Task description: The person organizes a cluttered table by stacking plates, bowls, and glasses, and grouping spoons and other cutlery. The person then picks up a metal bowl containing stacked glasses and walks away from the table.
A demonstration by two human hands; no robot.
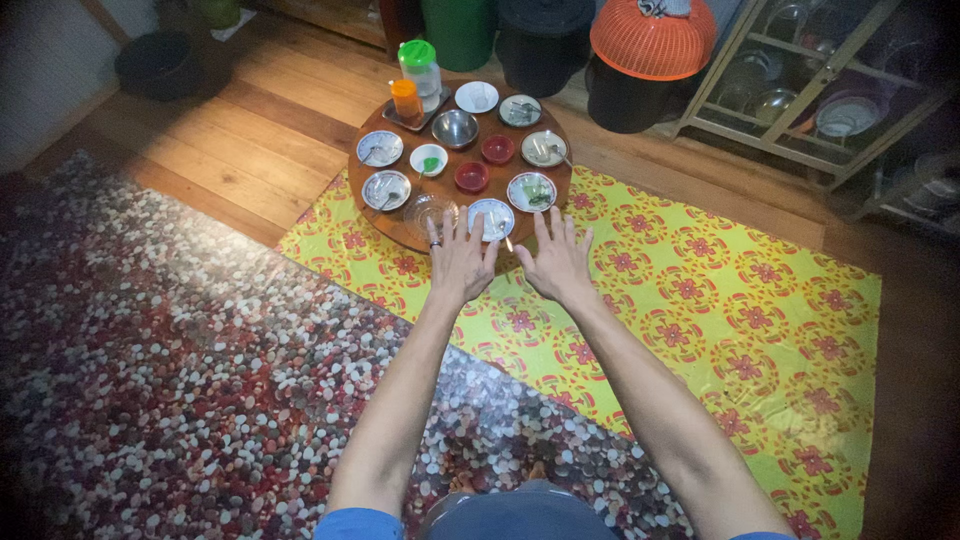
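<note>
tray's [380,190] near rim hidden, shelf [850,100] contents perhaps blurred

Round wooden tray [400,225], laden with small dishes, flat on yellow mat [700,300].

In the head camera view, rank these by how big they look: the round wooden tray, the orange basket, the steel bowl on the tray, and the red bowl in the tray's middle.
1. round wooden tray
2. orange basket, cut off by the picture's top edge and farther away, so its rank is unsure
3. steel bowl
4. red bowl
</note>
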